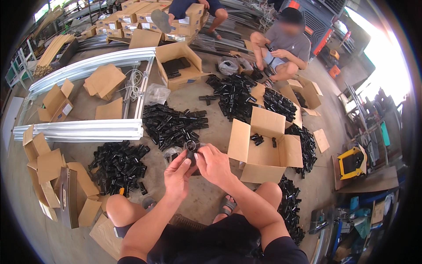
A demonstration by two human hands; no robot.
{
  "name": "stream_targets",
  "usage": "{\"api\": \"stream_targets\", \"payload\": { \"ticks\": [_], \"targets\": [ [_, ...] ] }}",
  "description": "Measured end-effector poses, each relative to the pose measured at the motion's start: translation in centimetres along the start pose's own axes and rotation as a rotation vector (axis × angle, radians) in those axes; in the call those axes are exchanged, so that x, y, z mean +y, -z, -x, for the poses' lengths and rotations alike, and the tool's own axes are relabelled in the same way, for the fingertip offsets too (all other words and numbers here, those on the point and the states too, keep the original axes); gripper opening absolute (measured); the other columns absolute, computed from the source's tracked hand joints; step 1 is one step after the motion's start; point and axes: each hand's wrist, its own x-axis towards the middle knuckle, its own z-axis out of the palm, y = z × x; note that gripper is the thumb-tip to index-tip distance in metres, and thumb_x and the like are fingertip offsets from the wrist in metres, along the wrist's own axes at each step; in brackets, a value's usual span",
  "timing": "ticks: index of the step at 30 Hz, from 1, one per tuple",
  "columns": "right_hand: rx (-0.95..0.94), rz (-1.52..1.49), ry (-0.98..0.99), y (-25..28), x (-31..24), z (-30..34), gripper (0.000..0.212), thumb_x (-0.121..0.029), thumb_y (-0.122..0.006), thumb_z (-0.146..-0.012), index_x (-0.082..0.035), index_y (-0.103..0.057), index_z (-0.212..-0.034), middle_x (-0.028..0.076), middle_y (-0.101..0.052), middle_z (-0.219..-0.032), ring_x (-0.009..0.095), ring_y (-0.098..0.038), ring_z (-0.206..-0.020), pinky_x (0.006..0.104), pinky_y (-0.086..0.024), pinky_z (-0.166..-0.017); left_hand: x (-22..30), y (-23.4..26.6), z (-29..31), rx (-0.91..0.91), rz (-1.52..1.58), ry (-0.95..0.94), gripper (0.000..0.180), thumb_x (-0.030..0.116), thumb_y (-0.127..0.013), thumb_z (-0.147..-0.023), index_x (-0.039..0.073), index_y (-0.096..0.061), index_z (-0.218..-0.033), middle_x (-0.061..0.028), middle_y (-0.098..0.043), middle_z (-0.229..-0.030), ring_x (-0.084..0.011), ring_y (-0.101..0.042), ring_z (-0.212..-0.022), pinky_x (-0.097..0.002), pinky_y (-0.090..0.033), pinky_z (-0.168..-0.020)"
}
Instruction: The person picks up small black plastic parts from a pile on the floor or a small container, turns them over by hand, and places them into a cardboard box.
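In front of me my left hand (177, 176) pinches a small black part with a round metal ring (190, 148) at its top. My right hand (212, 164) is closed at the part's right side, its thumb and fingertips on it; the fingers partly hide its exact shape. Just beyond both hands spreads a pile of black parts (171, 125). To the right stands an open cardboard box (266, 152) with a few black parts on its bottom. Left of my knees is another heap of black pieces (118, 167).
White metal profiles (83, 130) lie at left, beside open cartons (57, 103). A co-worker (285, 48) sits at the far right, holding a black piece, near another black pile (237, 94). A second person's legs (184, 11) show by stacked boxes (132, 17). A yellow-framed item (353, 163) stands right.
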Motion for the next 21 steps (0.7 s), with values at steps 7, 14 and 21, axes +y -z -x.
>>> {"api": "stream_targets", "payload": {
  "ticks": [7, 14, 21],
  "targets": [
    [-0.005, 0.015, 0.023, 0.7, 0.3, -0.2, 0.016, -0.02, -0.067, -0.095, -0.006, -0.059, -0.095, 0.01, -0.065, -0.088, 0.031, -0.066, -0.077, 0.0417, -0.052, -0.059, 0.0, 0.1, -0.1, 0.02, -0.006, -0.001, 0.032, -0.002, -0.06, -0.099, -0.001, -0.064, -0.131, -0.0115, -0.07, -0.124, -0.0211, -0.07, -0.109, -0.0384, -0.062, -0.094],
    [0.015, 0.019, -0.009, -0.7, 0.9, 0.4, 0.023, -0.026, -0.07, -0.094, -0.006, -0.058, -0.094, 0.009, -0.065, -0.087, 0.031, -0.067, -0.075, 0.041, -0.053, -0.06, -0.1, -0.2, 0.1, 0.015, -0.041, 0.015, 0.032, 0.0, -0.059, -0.101, 0.002, -0.064, -0.132, -0.01, -0.071, -0.12, -0.0205, -0.07, -0.107, -0.0373, -0.063, -0.093],
    [-0.026, 0.02, 0.01, 0.7, 0.3, -0.3, 0.017, -0.021, -0.066, -0.096, -0.006, -0.059, -0.092, 0.008, -0.064, -0.085, 0.029, -0.067, -0.076, 0.0401, -0.052, -0.06, 0.0, 0.2, -0.4, 0.04, -0.027, 0.002, 0.032, -0.001, -0.058, -0.101, 0.002, -0.064, -0.132, -0.01, -0.071, -0.12, -0.0204, -0.071, -0.105, -0.0372, -0.063, -0.092]
  ]
}}
